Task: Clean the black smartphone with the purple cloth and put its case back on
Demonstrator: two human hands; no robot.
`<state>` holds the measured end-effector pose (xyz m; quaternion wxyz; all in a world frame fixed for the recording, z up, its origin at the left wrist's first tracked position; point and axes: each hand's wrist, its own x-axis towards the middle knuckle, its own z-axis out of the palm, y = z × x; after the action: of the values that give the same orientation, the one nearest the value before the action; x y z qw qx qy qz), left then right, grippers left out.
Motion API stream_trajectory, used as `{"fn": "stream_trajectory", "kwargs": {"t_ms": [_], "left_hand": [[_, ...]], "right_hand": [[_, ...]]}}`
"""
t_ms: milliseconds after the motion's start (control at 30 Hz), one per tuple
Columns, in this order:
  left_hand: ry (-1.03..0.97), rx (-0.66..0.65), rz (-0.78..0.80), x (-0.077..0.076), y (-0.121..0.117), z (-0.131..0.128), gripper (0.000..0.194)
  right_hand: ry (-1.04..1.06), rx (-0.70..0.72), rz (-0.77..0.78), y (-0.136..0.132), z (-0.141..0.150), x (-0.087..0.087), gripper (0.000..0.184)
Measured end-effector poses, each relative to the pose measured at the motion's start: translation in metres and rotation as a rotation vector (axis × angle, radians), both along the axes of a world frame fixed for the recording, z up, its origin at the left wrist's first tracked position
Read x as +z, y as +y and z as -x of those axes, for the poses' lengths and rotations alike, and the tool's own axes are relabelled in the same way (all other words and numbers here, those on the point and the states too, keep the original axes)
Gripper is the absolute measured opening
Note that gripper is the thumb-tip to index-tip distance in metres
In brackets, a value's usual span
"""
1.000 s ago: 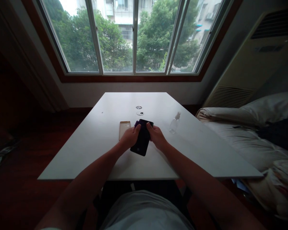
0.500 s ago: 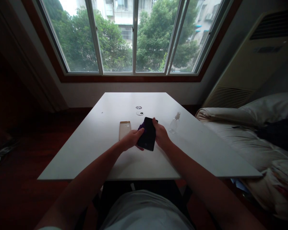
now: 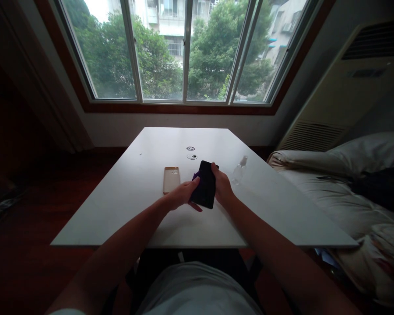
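A black phone [image 3: 205, 189] is held above the middle of a white table [image 3: 124, 205], tilted with its dark face toward me. My right hand [image 3: 222, 187] grips its right edge with the fingers wrapped round it. My left hand [image 3: 181, 196] is closed against the phone's left side, pressing a dark purple cloth [image 3: 195, 176] to it; only a corner of the cloth shows. A tan phone case [image 3: 170, 179] lies flat on the table just left of my left hand.
A small clear spray bottle [image 3: 239, 169] stands right of the phone. Two small round bits [image 3: 191, 152] lie farther back. A bed with pale bedding [image 3: 348, 192] adjoins the table's right side; a window [image 3: 184, 48] is beyond.
The phone has been turned more upright and shifted slightly right and away from me. My left hand has slid down along its left side with the cloth.
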<state>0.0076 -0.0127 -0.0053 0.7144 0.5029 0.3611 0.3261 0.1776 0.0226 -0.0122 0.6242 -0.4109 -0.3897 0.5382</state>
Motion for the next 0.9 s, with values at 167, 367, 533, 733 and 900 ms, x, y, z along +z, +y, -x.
{"fn": "stream_trajectory", "kwargs": {"t_ms": [167, 367, 533, 733, 900], "left_hand": [[0.053, 0.249, 0.037, -0.010, 0.010, -0.001, 0.083], [-0.156, 0.246, -0.166, -0.011, 0.010, -0.002, 0.069], [-0.244, 0.242, -0.026, -0.010, 0.011, -0.006, 0.045], [-0.319, 0.268, 0.210, 0.004, 0.007, -0.009, 0.033], [-0.287, 0.399, 0.044, 0.002, 0.014, -0.005, 0.033]], "right_hand": [[-0.246, 0.019, -0.092, -0.014, 0.013, 0.000, 0.057], [-0.319, -0.039, -0.132, -0.014, 0.013, 0.001, 0.058], [-0.289, -0.077, -0.063, -0.009, 0.008, 0.002, 0.059], [-0.123, -0.164, 0.017, -0.001, -0.005, 0.006, 0.058], [-0.071, -0.201, 0.006, 0.001, -0.012, 0.010, 0.056]]}}
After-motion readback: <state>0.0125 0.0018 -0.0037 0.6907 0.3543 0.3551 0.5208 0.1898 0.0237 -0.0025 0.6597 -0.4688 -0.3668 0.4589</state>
